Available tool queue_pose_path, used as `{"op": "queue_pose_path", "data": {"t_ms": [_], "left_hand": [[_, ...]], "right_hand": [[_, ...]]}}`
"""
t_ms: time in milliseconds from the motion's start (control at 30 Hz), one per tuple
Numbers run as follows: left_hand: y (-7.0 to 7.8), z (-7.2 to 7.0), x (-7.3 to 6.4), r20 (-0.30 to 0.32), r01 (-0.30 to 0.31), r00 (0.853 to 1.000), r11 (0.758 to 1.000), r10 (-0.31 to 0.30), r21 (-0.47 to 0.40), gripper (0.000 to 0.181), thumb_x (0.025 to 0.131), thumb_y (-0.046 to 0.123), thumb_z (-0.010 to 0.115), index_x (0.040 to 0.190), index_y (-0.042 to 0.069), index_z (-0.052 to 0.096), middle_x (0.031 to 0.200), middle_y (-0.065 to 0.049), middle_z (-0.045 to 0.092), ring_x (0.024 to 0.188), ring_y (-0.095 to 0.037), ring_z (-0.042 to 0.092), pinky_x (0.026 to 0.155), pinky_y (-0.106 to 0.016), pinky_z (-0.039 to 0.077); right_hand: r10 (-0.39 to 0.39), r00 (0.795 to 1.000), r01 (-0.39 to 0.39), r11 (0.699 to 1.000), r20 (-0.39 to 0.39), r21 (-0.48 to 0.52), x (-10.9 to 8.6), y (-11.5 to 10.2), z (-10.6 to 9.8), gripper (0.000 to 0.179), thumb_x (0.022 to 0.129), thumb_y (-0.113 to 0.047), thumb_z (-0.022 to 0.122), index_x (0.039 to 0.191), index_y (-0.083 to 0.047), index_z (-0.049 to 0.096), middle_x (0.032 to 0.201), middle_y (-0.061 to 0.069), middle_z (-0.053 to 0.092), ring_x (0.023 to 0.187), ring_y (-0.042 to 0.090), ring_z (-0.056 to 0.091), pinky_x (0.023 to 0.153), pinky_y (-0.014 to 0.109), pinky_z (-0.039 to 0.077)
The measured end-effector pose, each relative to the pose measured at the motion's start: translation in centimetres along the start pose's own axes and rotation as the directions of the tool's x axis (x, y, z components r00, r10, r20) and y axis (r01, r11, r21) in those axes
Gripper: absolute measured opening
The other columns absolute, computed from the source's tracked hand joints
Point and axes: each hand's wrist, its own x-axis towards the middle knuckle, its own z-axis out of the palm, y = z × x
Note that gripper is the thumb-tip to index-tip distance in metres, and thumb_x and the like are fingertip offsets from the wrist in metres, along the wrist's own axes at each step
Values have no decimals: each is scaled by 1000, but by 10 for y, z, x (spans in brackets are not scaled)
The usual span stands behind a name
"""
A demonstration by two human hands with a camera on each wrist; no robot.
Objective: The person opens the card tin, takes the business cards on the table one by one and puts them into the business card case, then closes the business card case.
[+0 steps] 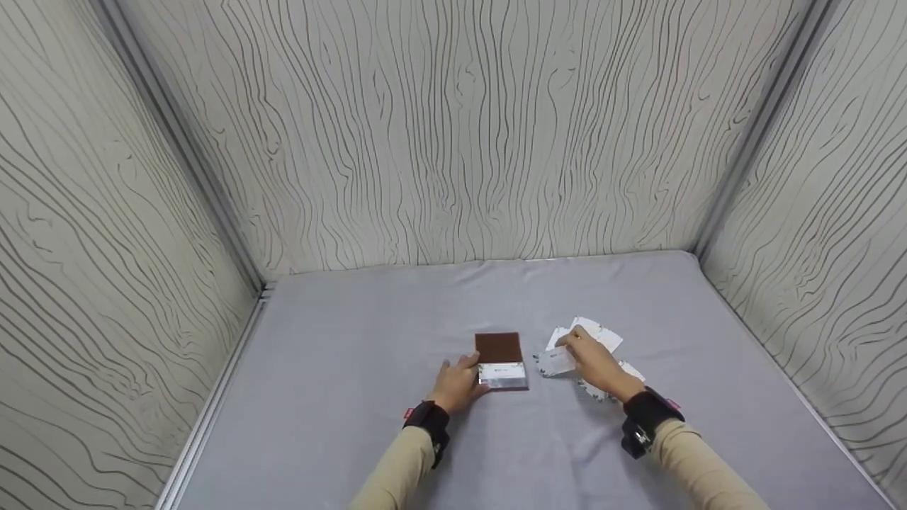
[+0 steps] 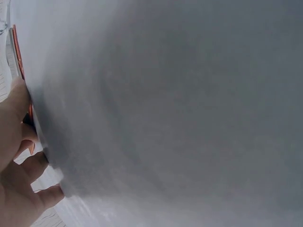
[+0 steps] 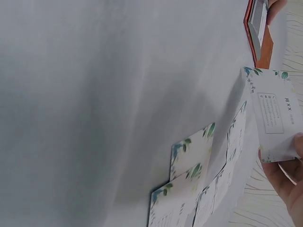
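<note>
A brown card holder (image 1: 498,347) lies unfolded on the grey cloth. In its near half sits a white card (image 1: 500,371) under a clear pocket. My left hand (image 1: 455,386) grips the holder's left side, thumb at the near edge; the left wrist view shows only the holder's edge beside the fingers. To the right, my right hand (image 1: 594,360) pinches a white business card (image 3: 275,113) printed with green leaves and small text, raised off the cloth. Several similar loose cards (image 3: 194,151) lie overlapping beneath and around that hand.
A grey cloth (image 1: 340,354) with slight wrinkles covers the table. Wood-patterned panels (image 1: 453,127) rise at the back and on both sides, joined by grey metal posts (image 1: 177,142).
</note>
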Motion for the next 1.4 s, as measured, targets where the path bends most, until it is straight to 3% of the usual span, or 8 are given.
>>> {"op": "queue_pose_path", "data": {"t_ms": [400, 767, 1000, 1400], "left_hand": [[-2, 2, 0, 10, 7, 1000, 1000, -7, -18, 57, 94, 34, 66, 136, -5, 56, 145, -13, 51, 131, -34, 49, 107, -60, 35], [-1, 1, 0, 11, 12, 1000, 1000, -12, -19, 53, 94, 33, 66, 130, -5, 60, 144, -13, 52, 130, -36, 51, 105, -61, 37], [2, -1, -1, 11, 21, 1000, 999, -21, -38, 52, 93, 31, 68, 130, -5, 61, 144, -14, 52, 130, -36, 50, 106, -60, 36], [1, -2, -1, 5, 28, 1000, 999, -28, -36, 55, 93, 31, 69, 133, -5, 59, 144, -13, 53, 130, -35, 50, 106, -59, 36]], "right_hand": [[-144, 982, 141, 989, -118, -37, 14, -12, 15, 19, 84, 15, 62, 94, 0, 67, 88, 8, 59, 83, 30, 62, 76, 46, 53], [-55, 998, 54, 995, 3, 86, 27, -33, 30, 19, 87, 9, 64, 102, -2, 69, 97, 8, 66, 89, 28, 66, 82, 44, 56], [-87, 996, 84, 989, 20, 123, 30, -40, 39, 24, 85, 11, 65, 105, -1, 69, 98, 9, 65, 90, 27, 66, 82, 41, 56], [-130, 991, 126, 987, 37, 98, 27, -38, 47, 25, 88, 9, 65, 110, -1, 71, 98, 8, 67, 90, 25, 66, 83, 41, 56]]}}
